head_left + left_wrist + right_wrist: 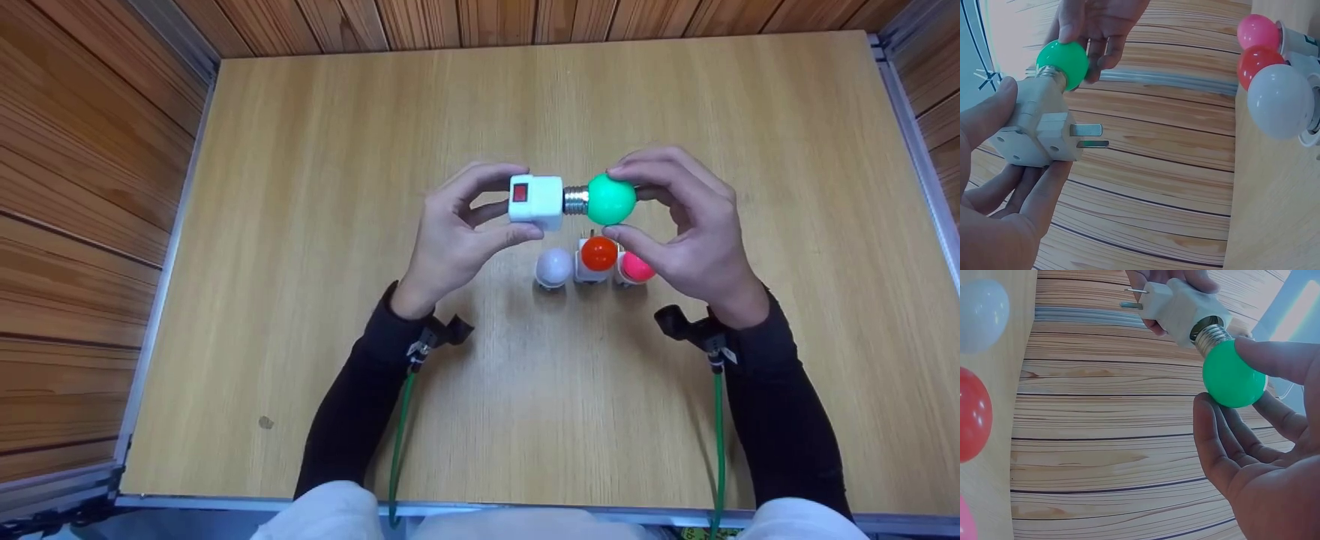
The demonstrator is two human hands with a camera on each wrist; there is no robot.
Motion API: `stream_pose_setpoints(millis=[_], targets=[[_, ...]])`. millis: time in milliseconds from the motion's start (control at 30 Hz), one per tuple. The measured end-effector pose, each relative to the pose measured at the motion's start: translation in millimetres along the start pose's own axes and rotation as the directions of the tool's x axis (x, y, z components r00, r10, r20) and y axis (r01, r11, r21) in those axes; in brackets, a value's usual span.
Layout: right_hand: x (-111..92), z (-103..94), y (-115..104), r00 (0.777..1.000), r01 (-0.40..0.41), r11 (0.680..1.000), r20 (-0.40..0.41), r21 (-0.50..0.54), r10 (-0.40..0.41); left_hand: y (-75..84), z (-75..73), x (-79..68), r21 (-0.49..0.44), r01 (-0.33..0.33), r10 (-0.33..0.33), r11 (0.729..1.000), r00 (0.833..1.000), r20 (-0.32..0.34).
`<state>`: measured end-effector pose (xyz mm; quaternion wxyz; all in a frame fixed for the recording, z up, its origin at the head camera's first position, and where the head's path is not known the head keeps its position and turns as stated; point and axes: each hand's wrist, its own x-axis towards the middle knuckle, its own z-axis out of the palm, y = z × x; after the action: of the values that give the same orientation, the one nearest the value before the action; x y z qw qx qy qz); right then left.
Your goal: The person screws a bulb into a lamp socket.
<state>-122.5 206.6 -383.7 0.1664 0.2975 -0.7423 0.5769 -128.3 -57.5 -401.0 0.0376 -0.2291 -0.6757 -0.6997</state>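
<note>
My left hand [457, 232] grips a white plug-in lamp socket [546, 202] with a red switch on one face. Two flat metal prongs [1088, 130] stick out of the socket's side in the left wrist view. Fingers and thumb of my right hand [690, 214] hold a green light bulb [611, 199] by its round glass. The bulb's metal screw base [1213, 338] meets the socket's opening, with most of its thread still showing in the right wrist view. Both things are held up above the table, the bulb to the right of the socket.
Below the hands on the wooden table [360, 127] stand a white bulb [554, 267], a red-orange bulb [599, 253] and a pink bulb [637, 267], each in a white socket. Wood-plank walls [82, 225] border the table. Green cables [401, 442] run from the wrist cameras.
</note>
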Motion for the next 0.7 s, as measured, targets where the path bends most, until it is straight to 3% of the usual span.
stream_pose_setpoints(millis=[700], targets=[[-1.0, 4.6, 0.4, 1.0, -0.009, 1.0, 0.024, -0.022, 0.009, -3.1, 5.3, -0.3, -0.022, 0.04, -0.04, 0.999, 0.999, 0.011]])
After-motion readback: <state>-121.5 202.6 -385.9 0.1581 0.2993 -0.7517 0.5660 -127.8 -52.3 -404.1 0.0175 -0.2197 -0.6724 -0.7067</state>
